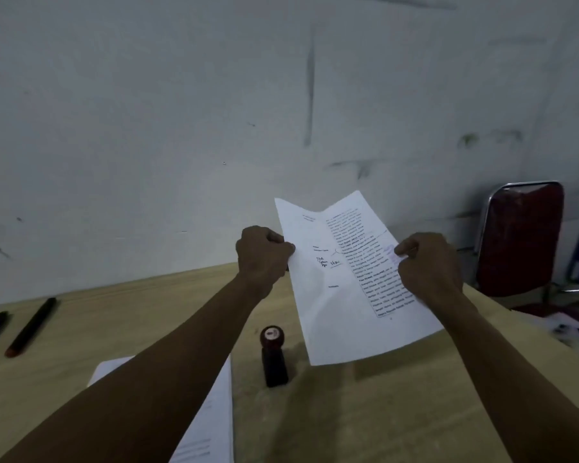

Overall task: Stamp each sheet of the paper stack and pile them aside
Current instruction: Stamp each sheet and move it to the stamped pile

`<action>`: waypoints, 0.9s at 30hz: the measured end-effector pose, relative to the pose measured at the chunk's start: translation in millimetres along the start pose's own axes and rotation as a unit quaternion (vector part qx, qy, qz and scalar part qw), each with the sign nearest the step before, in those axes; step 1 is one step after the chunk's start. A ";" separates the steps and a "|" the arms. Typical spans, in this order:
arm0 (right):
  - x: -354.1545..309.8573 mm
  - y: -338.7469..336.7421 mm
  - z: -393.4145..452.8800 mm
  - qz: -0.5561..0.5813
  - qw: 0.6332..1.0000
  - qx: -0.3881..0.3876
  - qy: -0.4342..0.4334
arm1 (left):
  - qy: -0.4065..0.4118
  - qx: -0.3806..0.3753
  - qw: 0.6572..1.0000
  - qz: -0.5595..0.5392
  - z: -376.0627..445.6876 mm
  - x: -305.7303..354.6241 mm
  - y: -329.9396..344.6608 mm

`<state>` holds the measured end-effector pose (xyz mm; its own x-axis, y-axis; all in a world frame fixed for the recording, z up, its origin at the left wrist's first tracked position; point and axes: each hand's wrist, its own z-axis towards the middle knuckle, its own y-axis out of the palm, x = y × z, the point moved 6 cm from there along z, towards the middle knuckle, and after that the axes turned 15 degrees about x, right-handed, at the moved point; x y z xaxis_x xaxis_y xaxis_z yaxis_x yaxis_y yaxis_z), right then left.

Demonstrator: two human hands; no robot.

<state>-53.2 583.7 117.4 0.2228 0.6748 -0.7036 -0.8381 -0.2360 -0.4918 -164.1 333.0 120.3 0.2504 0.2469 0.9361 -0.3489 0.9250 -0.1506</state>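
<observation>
Paper in the air: one printed sheet (348, 282) is up off the tabletop (365, 412), tilted and buckled along a centre crease, a faint bluish mark on its 3 o'clock edge, so I'd judge it already stamped and on its way aside.
Left hand (263, 253): fingers curled, pinching the sheet's 9 o'clock edge to stop it flopping.
Right hand (428, 265): thumb and fingers nipped on the 3 o'clock edge, just beside that mark, perhaps to avoid smearing it.
Stamp (274, 355): standing upright at 6 o'clock of the sheet, untouched, parked within easy reach between sheets.
Paper stack (214, 419): lying flat at 7 o'clock under the left forearm, ready for the next pull.
Pens (30, 327): off at 9 o'clock, well apart, out of the working lane.
</observation>
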 end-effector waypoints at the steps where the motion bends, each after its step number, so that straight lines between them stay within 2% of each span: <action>1: 12.6 6.2 6.3 -0.007 1.000 -0.005 0.007 | -0.001 -0.007 1.000 0.015 1.6 -5.5 14.9; 12: 108.6 70.9 68.8 -0.067 0.997 -0.033 0.035 | -0.050 -0.122 0.979 0.157 21.3 -60.8 153.0; 18: 133.5 101.6 110.0 -0.103 0.994 -0.043 0.020 | -0.046 -0.124 0.972 0.193 35.3 -76.0 211.6; 27: 154.2 138.3 153.0 -0.128 0.990 -0.057 0.009 | -0.039 -0.123 0.970 0.206 57.8 -94.8 258.9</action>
<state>-210.9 762.1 19.3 0.4300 0.7109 -0.5565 -0.6916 -0.1369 -0.7092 -330.4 532.4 10.9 0.0638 0.5959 0.8005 -0.1766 0.7962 -0.5787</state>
